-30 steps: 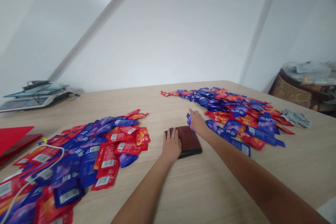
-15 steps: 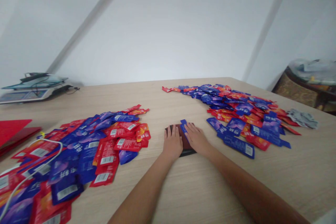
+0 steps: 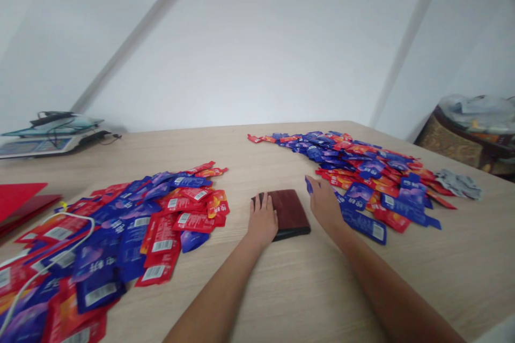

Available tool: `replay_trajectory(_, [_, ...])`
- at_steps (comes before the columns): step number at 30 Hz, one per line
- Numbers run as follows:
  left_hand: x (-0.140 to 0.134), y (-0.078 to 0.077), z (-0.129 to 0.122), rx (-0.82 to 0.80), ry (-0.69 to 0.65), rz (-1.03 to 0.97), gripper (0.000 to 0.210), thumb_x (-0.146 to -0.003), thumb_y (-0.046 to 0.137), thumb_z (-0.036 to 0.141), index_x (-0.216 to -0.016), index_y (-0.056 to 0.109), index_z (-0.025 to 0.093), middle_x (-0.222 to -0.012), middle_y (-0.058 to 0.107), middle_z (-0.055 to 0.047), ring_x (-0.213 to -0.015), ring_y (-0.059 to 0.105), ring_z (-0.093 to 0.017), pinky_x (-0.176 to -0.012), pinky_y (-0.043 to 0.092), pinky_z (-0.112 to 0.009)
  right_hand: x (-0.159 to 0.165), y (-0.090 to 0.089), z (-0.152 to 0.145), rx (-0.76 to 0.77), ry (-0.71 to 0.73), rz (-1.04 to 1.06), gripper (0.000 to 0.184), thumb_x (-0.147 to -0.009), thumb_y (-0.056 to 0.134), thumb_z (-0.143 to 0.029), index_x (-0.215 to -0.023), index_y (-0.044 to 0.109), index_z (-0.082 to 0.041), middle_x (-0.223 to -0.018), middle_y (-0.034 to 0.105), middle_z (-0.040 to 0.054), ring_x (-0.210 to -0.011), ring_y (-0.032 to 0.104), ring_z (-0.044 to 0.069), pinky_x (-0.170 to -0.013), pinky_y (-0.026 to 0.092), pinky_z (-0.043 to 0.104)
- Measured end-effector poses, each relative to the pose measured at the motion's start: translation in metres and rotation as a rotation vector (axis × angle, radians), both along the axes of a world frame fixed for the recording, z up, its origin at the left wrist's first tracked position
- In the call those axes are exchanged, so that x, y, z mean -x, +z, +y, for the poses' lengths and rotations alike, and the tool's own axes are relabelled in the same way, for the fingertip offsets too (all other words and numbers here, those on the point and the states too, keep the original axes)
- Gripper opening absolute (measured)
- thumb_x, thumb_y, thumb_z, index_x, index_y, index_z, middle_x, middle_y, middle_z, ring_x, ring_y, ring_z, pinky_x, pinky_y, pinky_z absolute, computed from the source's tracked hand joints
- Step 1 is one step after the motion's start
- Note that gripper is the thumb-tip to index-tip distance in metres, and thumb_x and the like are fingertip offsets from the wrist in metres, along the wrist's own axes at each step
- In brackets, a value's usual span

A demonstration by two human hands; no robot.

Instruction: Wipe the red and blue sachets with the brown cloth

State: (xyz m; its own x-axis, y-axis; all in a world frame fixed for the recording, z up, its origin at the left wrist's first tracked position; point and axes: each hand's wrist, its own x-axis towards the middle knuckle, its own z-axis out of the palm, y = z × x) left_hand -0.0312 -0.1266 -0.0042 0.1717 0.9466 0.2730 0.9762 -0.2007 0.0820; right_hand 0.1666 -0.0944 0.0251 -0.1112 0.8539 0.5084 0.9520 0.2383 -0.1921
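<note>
Within right grip (image 3: 325, 206), sachet (image 3: 308, 185) (blue).

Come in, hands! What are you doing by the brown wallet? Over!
Left hand resting on brown wallet. Right hand holding blue packet, just right of wallet. Left packet pile, right packet pile both apart from wallet.

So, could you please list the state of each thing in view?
Rectangular brown leather-like wallet: folded shut, flat.
Left bare hand: resting on wallet.
Right bare hand: pinching blue plastic packet.
Left red and blue plastic packets: loosely spread, overlapping.
Right red and blue plastic packets: heaped, overlapping.
Thin white cable: curved across left packets.
Grey fabric-like bundle: crumpled.
Flat white device: items stacked on top; power unclear.
Red flat folder-like thing: one leaf raised.
</note>
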Motion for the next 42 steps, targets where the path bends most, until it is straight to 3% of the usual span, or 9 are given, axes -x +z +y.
replay_trajectory(6, [0.002, -0.002, 0.001, -0.002, -0.016, 0.007, 0.051, -0.091, 0.028, 0.029, -0.136, 0.037, 0.007, -0.146, 0.031, -0.012, -0.134, 0.025, -0.033, -0.109, 0.022, -0.049, 0.058, -0.001, -0.031, 0.048, 0.335, -0.058, 0.044, -0.091, 0.035, -0.026, -0.131, 0.044, -0.010, -0.121, 0.055, 0.0149, -0.114, 0.045, 0.024, -0.100, 0.035, 0.037])
replay_trajectory(16, [0.000, -0.002, 0.003, -0.026, -0.008, 0.029, 0.050, -0.091, 0.028, 0.028, -0.135, 0.039, 0.008, -0.146, 0.033, -0.011, -0.133, 0.027, -0.033, -0.108, 0.023, -0.049, 0.049, -0.031, -0.020, 0.306, 0.217, -0.186, 0.057, -0.093, 0.028, -0.040, -0.141, 0.030, -0.011, -0.150, 0.020, 0.0154, -0.137, 0.016, 0.027, -0.106, 0.022, 0.042])
replay_trajectory(19, [-0.001, -0.002, 0.002, -0.035, -0.008, 0.024, 0.050, -0.091, 0.029, 0.028, -0.135, 0.040, 0.008, -0.145, 0.034, -0.011, -0.133, 0.029, -0.032, -0.108, 0.024, -0.049, 0.042, -0.026, -0.012, 0.338, 0.176, -0.184, 0.055, -0.093, 0.028, -0.039, -0.140, 0.032, -0.011, -0.148, 0.024, 0.0164, -0.136, 0.021, 0.027, -0.105, 0.023, 0.041])
replay_trajectory(25, [-0.002, 0.000, -0.003, -0.192, -0.040, 0.030, 0.051, -0.089, 0.034, 0.027, -0.133, 0.040, 0.004, -0.146, 0.031, -0.016, -0.137, 0.017, -0.031, -0.110, 0.018, -0.050, 0.013, -0.019, 0.006, 0.310, -0.038, -0.069, 0.043, -0.083, 0.044, -0.031, -0.118, 0.058, -0.010, -0.124, 0.054, 0.0189, -0.118, 0.046, 0.029, -0.097, 0.033, 0.041])
replay_trajectory(31, [-0.004, -0.005, 0.002, -0.107, -0.039, -0.020, 0.048, -0.091, 0.031, 0.027, -0.130, 0.044, 0.003, -0.140, 0.040, -0.016, -0.134, 0.028, -0.026, -0.109, 0.025, -0.042, 0.017, -0.005, 0.022, 0.237, 0.007, 0.429, 0.044, -0.075, 0.049, -0.023, -0.117, 0.057, -0.015, -0.114, 0.062, 0.0095, -0.104, 0.057, 0.021, -0.092, 0.041, 0.030])
replay_trajectory(35, [-0.003, -0.001, 0.001, -0.101, -0.051, -0.047, 0.046, -0.090, 0.033, 0.025, -0.129, 0.045, 0.004, -0.139, 0.042, -0.017, -0.134, 0.029, -0.027, -0.109, 0.026, -0.044, 0.077, 0.023, 0.019, 0.224, 0.215, 0.625, 0.042, -0.077, 0.047, -0.024, -0.117, 0.057, -0.016, -0.115, 0.062, 0.0083, -0.104, 0.057, 0.019, -0.093, 0.042, 0.031])
replay_trajectory(38, [-0.001, 0.004, -0.001, -0.076, -0.114, -0.061, 0.042, -0.089, 0.034, 0.023, -0.126, 0.047, 0.008, -0.133, 0.049, -0.016, -0.130, 0.035, -0.025, -0.108, 0.026, -0.046, 0.122, 0.046, 0.019, 0.176, 0.464, 0.582, 0.051, -0.083, 0.048, -0.035, -0.132, 0.044, -0.020, -0.136, 0.045, 0.0070, -0.123, 0.043, 0.018, -0.100, 0.036, 0.031])
replay_trajectory(40, [0.000, 0.004, -0.001, -0.068, -0.121, -0.066, 0.043, -0.089, 0.034, 0.024, -0.127, 0.046, 0.008, -0.134, 0.048, -0.016, -0.130, 0.035, -0.025, -0.108, 0.026, -0.046, 0.128, 0.053, 0.024, 0.156, 0.470, 0.477, 0.059, -0.084, 0.047, -0.044, -0.137, 0.036, -0.021, -0.144, 0.035, 0.0080, -0.130, 0.033, 0.020, -0.104, 0.031, 0.035])
replay_trajectory(42, [0.000, 0.002, -0.001, -0.075, -0.087, -0.067, 0.046, -0.090, 0.032, 0.025, -0.130, 0.043, 0.005, -0.139, 0.043, -0.016, -0.133, 0.031, -0.026, -0.108, 0.026, -0.044, 0.110, 0.049, 0.032, 0.173, 0.327, 0.341, 0.061, -0.084, 0.048, -0.045, -0.137, 0.036, -0.017, -0.143, 0.036, 0.0125, -0.131, 0.032, 0.024, -0.104, 0.030, 0.040])
